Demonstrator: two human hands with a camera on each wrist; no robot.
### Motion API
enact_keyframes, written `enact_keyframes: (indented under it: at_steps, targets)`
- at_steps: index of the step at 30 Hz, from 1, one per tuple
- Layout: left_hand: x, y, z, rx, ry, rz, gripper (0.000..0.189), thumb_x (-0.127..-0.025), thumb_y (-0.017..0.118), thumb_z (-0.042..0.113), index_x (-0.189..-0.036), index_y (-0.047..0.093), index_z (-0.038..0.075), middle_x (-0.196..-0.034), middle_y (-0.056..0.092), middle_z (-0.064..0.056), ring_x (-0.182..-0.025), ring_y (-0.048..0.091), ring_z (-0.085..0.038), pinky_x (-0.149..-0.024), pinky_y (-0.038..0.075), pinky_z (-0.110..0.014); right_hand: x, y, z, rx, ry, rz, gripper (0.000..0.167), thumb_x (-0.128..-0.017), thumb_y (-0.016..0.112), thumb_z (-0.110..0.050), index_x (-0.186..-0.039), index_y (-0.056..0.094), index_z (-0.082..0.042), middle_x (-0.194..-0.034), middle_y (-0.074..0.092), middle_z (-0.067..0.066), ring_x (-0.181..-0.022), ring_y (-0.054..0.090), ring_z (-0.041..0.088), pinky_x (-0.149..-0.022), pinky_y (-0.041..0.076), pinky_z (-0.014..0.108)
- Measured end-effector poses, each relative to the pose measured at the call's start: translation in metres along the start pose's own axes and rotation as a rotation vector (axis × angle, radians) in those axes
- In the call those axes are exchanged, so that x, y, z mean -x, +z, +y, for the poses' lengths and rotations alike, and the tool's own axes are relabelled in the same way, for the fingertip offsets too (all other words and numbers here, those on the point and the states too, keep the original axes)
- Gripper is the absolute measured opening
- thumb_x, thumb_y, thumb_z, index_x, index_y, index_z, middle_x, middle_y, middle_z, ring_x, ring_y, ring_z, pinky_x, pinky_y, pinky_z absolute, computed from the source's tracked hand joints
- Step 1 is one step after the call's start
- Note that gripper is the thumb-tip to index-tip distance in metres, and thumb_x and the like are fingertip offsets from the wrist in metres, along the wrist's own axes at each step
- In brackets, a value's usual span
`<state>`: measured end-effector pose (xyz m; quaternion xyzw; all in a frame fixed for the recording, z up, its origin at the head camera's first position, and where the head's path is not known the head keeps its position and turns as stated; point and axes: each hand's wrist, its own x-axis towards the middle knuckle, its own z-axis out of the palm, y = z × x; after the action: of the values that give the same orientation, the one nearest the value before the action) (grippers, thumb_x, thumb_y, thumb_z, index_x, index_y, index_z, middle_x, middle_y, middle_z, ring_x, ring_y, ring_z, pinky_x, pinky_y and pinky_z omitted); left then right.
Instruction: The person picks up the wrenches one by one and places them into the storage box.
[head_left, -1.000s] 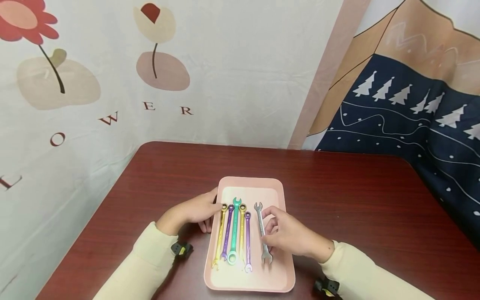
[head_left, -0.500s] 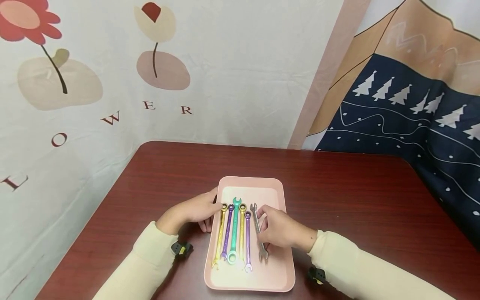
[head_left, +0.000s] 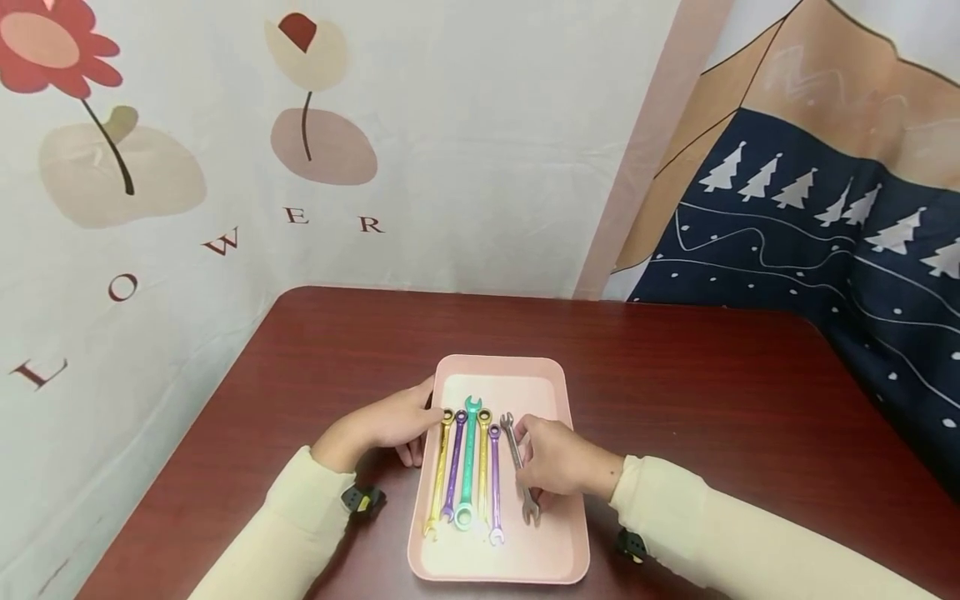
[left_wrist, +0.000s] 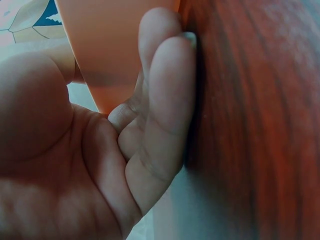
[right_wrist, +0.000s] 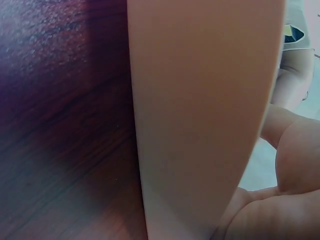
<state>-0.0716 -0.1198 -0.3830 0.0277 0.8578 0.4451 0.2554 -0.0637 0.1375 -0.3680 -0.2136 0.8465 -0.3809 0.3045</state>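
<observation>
In the head view a pink tray (head_left: 551,558) lies on the table. My left hand (head_left: 386,421) holds its left side, thumb over the rim. In the left wrist view the fingers (left_wrist: 170,90) lie outside the tray wall, low by the tabletop. My right hand (head_left: 562,458) pinches a silver open-end wrench (head_left: 513,443), slightly slanted, over the tray's right half. To its left lie a purple wrench (head_left: 496,483), a yellow wrench (head_left: 483,467), a green wrench (head_left: 468,458), another purple wrench (head_left: 453,467) and another yellow wrench (head_left: 439,475). In the right wrist view the tray wall hides the wrenches.
The dark red wooden table (head_left: 712,417) extends around the tray on both sides and behind it. A printed white cloth (head_left: 480,150) hangs behind the table, with a navy tree-patterned cloth (head_left: 787,233) at the right.
My right hand has shifted left with the silver wrench, bringing it closer to the right purple wrench; its upper end now leans further left. The left hand and tray have stayed in place.
</observation>
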Motion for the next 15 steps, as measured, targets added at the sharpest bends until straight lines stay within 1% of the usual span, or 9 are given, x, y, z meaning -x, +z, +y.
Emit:
enact_keyframes:
  at_steps: [5, 8, 12, 15]
  targets:
    - [0.0008, -0.0001, -0.0026, 0.013, -0.015, -0.006, 0.059, -0.101, 0.043, 0.016, -0.156, 0.019, 0.013, -0.063, 0.064, -0.014, -0.042, 0.062, -0.021, -0.043, 0.057, -0.039, 0.0009, 0.0012, -0.0002, -0.022, -0.001, -0.015, 0.044, -0.077, 0.068, 0.010, -0.117, 0.049, 0.006, -0.067, 0.062, 0.008, -0.045, 0.063, 0.014, -0.043, 0.057, 0.031]
    - [0.0008, -0.0002, -0.0028, 0.009, -0.011, -0.011, 0.060, -0.101, 0.042, 0.016, -0.156, 0.018, 0.013, -0.062, 0.064, -0.014, -0.042, 0.062, -0.020, -0.043, 0.057, -0.039, 0.0020, 0.0011, 0.0001, -0.016, -0.004, -0.023, 0.047, -0.077, 0.068, 0.009, -0.119, 0.047, 0.006, -0.066, 0.062, 0.007, -0.044, 0.063, 0.015, -0.043, 0.057, 0.031]
    - [0.0002, 0.0002, -0.0017, 0.010, -0.004, -0.010, 0.058, -0.100, 0.042, 0.016, -0.154, 0.021, 0.013, -0.062, 0.064, -0.013, -0.042, 0.062, -0.020, -0.043, 0.057, -0.039, 0.0028, -0.0001, 0.0007, 0.003, -0.004, -0.032, 0.052, -0.078, 0.069, 0.009, -0.123, 0.045, 0.006, -0.065, 0.062, 0.006, -0.043, 0.063, 0.015, -0.043, 0.057, 0.031]
    - [0.0007, -0.0001, -0.0005, 0.009, -0.004, 0.002, 0.058, -0.100, 0.043, 0.016, -0.153, 0.023, 0.012, -0.062, 0.065, -0.013, -0.041, 0.062, -0.020, -0.043, 0.057, -0.040, 0.0032, -0.0008, 0.0006, -0.018, -0.005, -0.037, 0.053, -0.078, 0.069, 0.010, -0.124, 0.044, 0.006, -0.064, 0.063, 0.007, -0.043, 0.063, 0.016, -0.043, 0.057, 0.032]
